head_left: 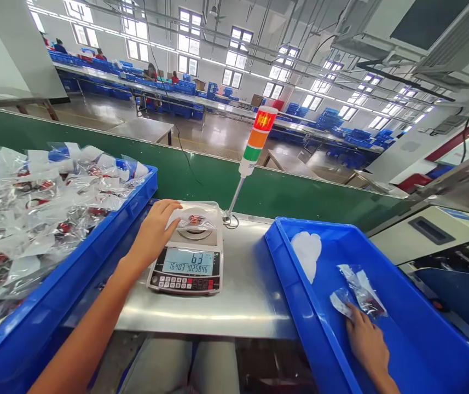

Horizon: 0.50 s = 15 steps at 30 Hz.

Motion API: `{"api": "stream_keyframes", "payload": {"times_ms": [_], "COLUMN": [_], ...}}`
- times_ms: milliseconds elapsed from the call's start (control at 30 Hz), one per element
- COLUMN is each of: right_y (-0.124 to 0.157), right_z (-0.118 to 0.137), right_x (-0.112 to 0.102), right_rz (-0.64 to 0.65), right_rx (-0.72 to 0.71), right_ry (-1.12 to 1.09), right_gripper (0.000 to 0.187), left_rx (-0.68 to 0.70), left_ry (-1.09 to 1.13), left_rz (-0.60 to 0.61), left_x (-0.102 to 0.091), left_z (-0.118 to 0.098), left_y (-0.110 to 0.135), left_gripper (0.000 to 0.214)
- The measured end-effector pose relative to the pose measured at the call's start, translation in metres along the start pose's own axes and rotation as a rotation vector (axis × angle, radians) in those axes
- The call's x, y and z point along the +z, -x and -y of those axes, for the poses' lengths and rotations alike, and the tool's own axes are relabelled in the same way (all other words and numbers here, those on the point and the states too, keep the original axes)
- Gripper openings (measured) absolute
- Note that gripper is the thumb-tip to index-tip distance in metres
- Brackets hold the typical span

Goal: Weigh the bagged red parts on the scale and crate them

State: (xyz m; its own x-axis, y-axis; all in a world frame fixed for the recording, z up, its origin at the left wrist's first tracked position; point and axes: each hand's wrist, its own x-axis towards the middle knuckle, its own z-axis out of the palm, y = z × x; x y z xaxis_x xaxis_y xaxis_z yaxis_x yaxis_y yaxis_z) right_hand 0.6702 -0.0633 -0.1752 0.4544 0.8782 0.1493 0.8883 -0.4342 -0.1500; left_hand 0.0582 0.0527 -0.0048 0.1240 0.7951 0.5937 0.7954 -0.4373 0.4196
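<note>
Clear bag (195, 219) with reddish contents on scale (189, 262) pan, left hand (156, 227) at its left end, right hand (368, 340) at another bag (341, 302) in right-side blue bin (418, 345), can't tell if either hand's fingers are gripping.

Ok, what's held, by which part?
Left hand seems to pinch the bag on the scale by its left end; right hand touches another bag, grip unclear.

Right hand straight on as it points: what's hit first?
Likely the nearer clear bag with white paper at the right hand, inside the blue bin; they may already touch, depth is unclear.
</note>
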Motion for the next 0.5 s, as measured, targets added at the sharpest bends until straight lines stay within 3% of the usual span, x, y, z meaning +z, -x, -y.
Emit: {"api": "stream_keyframes", "payload": {"times_ms": [133, 233, 500], "right_y": [-0.001, -0.002, 0.002], "right_z": [0.015, 0.030, 0.062], "right_x": [-0.028, -0.051, -0.097], "right_rz": [0.063, 0.026, -0.089], "right_rx": [0.109, 0.190, 0.175], "right_ry": [-0.051, -0.156, -0.399], "right_gripper": [0.074, 0.077, 0.079], "left_rx": [0.009, 0.007, 0.052], "left_ry": [-0.012, -0.038, -0.051], "left_rz": [0.026, 0.050, 0.152], "left_x": [-0.001, -0.002, 0.010], "left_z": [0.004, 0.009, 0.032], "left_y": [0.002, 0.001, 0.002], "left_gripper": [0.027, 0.030, 0.044]}}
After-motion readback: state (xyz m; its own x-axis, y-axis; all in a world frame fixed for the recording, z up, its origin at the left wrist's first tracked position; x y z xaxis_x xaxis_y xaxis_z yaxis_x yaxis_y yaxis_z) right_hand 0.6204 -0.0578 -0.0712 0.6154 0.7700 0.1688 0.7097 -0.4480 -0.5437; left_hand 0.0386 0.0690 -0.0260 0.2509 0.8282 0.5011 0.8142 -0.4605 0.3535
